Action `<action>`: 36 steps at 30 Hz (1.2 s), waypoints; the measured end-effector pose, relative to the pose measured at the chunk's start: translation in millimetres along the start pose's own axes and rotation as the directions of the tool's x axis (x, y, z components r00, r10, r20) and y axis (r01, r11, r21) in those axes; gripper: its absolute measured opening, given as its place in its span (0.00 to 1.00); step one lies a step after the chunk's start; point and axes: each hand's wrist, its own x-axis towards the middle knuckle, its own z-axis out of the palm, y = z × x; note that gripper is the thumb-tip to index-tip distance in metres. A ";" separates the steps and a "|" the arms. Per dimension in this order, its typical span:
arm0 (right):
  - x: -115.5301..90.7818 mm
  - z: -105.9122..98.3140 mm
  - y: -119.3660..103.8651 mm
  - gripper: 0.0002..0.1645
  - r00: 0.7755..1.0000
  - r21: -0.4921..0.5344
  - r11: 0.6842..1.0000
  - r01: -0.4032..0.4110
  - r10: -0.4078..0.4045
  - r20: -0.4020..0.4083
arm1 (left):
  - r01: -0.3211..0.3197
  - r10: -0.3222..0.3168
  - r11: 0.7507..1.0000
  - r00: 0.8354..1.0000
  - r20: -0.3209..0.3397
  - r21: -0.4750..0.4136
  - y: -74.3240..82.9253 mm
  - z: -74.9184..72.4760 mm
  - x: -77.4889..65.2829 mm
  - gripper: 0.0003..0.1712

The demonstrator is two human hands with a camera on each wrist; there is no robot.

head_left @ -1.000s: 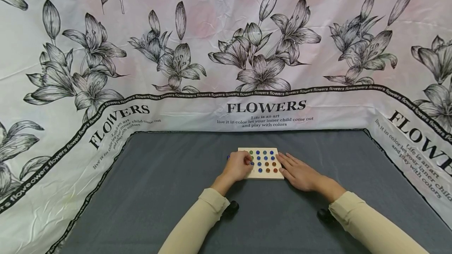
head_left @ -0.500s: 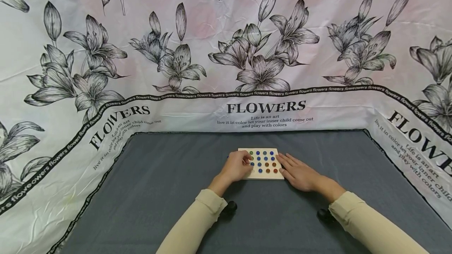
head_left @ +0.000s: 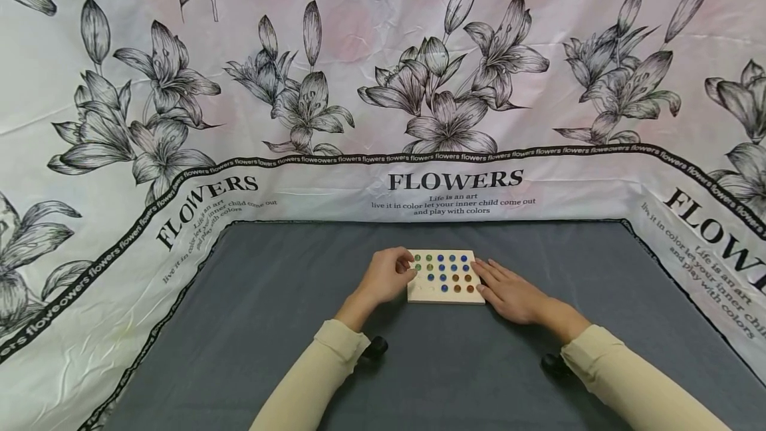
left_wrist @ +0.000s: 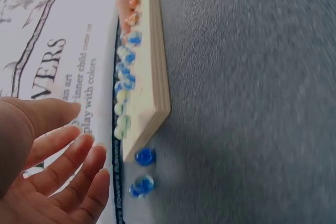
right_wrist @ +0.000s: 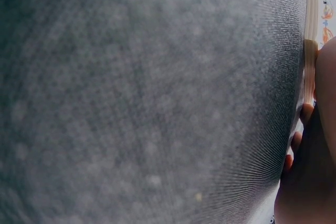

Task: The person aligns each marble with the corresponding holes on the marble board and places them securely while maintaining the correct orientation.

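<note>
A pale wooden board (head_left: 421,295) with rows of hollows lies on the dark grey cloth. Green marbles (head_left: 429,258) sit at its left, blue marbles (head_left: 443,278) through the middle, orange marbles (head_left: 457,279) at the front right. Several hollows at the front left hold no marble. My left hand (head_left: 385,276) is over the board's left edge; in the left wrist view its thumb and fingers are apart, with nothing between them. Two blue marbles (left_wrist: 145,156) lie on the cloth just off that edge. My right hand (head_left: 517,294) rests fingers outstretched along the board's right edge.
Grey cloth (head_left: 269,324) spreads around the board on all sides. Behind and beside it rises a white flower-printed sheet (head_left: 323,198) with black lettering. A black piece (head_left: 376,347) shows at my left wrist, another (head_left: 553,366) at the right.
My left hand has moved left, from over the board's left columns to its edge, uncovering green marbles and marble-free hollows. The right hand keeps its place at the board.
</note>
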 end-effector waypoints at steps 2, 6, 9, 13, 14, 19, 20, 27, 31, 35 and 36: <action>0.0 -0.1 -0.2 0.37 1.000 -0.001 1.000 0.001 -0.001 0.000 | 0.011 -0.011 1.000 1.000 -0.016 -0.004 -3.3 -3.7 -0.8 0.11; 0.1 -0.3 -0.3 0.37 1.000 0.001 1.000 0.004 -0.004 -0.002 | 0.038 -0.039 0.999 0.998 -0.046 -0.006 -10.3 -10.3 -2.4 0.12; 0.5 -0.1 0.1 0.37 1.000 0.004 1.000 0.004 -0.004 -0.003 | 0.056 -0.056 0.998 0.997 -0.059 -0.001 -16.1 -14.8 -3.6 0.12; 0.7 -0.1 0.5 0.37 1.000 0.007 1.000 0.003 -0.003 -0.002 | 0.067 -0.066 0.998 0.995 -0.073 0.009 -21.9 -21.1 -6.1 0.12; 0.8 -0.2 0.4 0.37 1.000 0.007 1.000 0.003 -0.003 -0.001 | 0.069 -0.068 0.998 0.995 -0.077 0.011 -22.9 -22.7 -6.7 0.12; 0.9 -0.3 -1.1 0.37 1.000 0.010 1.000 -0.003 0.003 0.005 | 0.077 -0.077 0.997 0.993 -0.088 -0.001 -30.9 -27.5 -8.0 0.11; 1.0 -0.4 -1.3 0.37 1.000 0.012 1.000 -0.003 0.003 0.004 | 0.083 -0.083 0.997 0.993 -0.087 -0.009 -32.3 -28.1 -8.0 0.12; 1.5 -1.6 -0.9 0.37 1.000 0.008 1.000 -0.003 0.003 0.009 | 0.116 -0.120 0.992 0.990 -0.069 -0.056 -44.0 -25.4 -4.7 0.13; 1.6 -1.1 0.0 0.37 1.000 0.012 1.000 -0.005 0.005 0.011 | 0.152 -0.155 0.986 0.987 -0.051 -0.067 -51.8 -22.4 -1.0 0.13; 1.9 -1.4 0.1 0.37 1.000 0.016 1.000 -0.004 0.004 0.005 | 0.172 -0.175 0.982 0.984 -0.039 -0.080 -56.5 -20.1 3.2 0.13; 2.2 -1.5 0.3 0.37 1.000 0.015 1.000 -0.005 0.004 0.005 | 0.172 -0.175 0.982 0.984 -0.038 -0.079 -57.7 -19.8 4.3 0.13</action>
